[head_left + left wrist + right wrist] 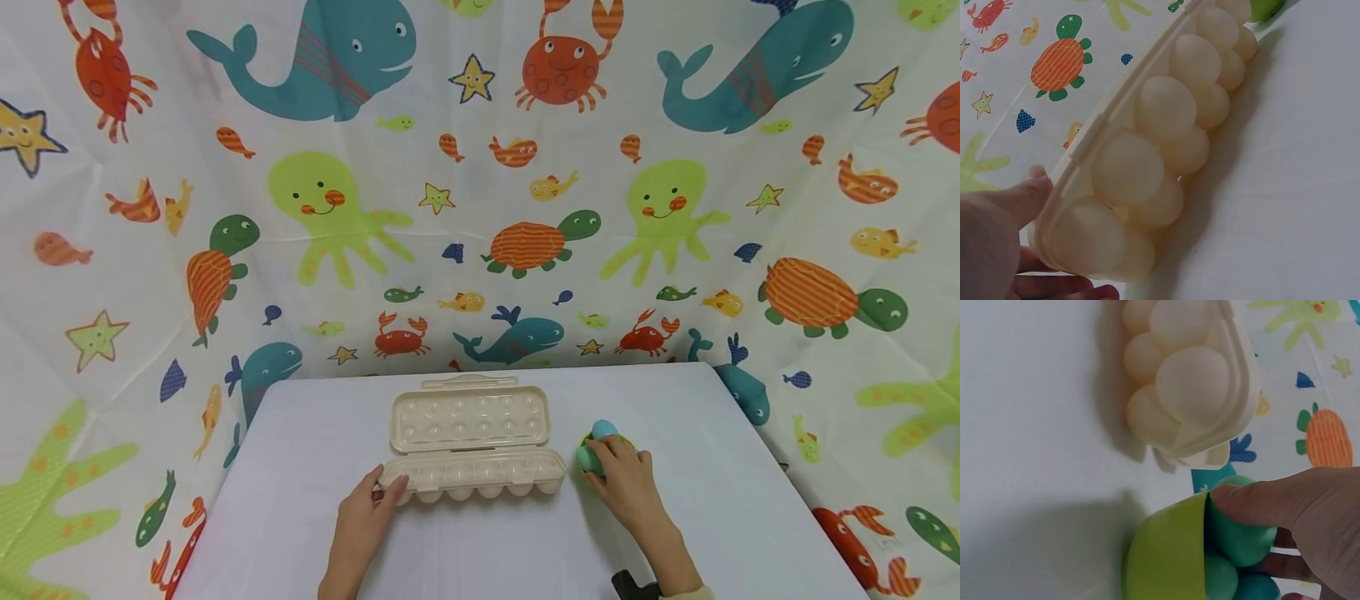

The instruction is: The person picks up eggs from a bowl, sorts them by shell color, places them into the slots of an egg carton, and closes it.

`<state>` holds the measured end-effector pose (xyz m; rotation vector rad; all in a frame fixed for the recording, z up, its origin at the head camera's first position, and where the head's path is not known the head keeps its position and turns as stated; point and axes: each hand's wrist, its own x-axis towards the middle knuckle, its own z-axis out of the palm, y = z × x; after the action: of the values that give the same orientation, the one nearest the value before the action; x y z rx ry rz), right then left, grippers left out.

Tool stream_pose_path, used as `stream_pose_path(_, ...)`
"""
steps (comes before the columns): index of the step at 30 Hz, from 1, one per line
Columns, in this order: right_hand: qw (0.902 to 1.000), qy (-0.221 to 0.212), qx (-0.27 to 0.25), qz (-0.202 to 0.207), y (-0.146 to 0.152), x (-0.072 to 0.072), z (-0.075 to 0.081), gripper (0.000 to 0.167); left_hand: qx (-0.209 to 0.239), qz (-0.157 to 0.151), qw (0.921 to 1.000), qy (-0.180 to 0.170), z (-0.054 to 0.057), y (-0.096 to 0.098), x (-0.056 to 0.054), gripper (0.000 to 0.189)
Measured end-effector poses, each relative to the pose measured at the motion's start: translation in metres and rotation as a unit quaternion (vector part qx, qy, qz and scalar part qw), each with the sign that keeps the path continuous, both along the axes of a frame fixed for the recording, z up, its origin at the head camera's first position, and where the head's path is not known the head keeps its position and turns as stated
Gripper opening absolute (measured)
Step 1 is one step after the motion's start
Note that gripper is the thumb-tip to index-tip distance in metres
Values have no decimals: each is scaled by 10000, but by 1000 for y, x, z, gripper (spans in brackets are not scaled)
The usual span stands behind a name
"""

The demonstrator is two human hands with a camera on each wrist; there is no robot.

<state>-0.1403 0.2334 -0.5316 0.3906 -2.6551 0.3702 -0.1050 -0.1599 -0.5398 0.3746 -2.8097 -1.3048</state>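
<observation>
A cream plastic egg carton [480, 473] stands with its lid [469, 421] folded back; no eggs show in its cups. My left hand [362, 521] grips the carton's left end, with the thumb on the rim and fingers beneath in the left wrist view. Just right of the carton is a lime-green bowl [1166, 556] holding several toy eggs. At its mouth, my right hand [632, 487] pinches a green egg [1244, 534] between thumb and fingers. Below that egg lie another green egg [1219, 579] and a teal-blue egg [1256, 588]. The hand partly hides the bowl in the head view.
Everything sits on a table with a white cloth [480, 558]. Behind and beside it hangs a curtain [465, 325] printed with sea animals. A black strap-like piece [633, 586] is near the right wrist.
</observation>
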Motion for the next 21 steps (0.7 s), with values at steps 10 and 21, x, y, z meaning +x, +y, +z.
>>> stream_pose_path(10, 10000, -8, 61, 13, -1, 1, -2, 58, 62, 13, 10000, 64, -3, -5, 5, 73)
stream_pose_path(21, 9999, -103, 65, -50, -2, -1, -3, 57, 299, 51, 9992, 268, -11, -9, 12, 72)
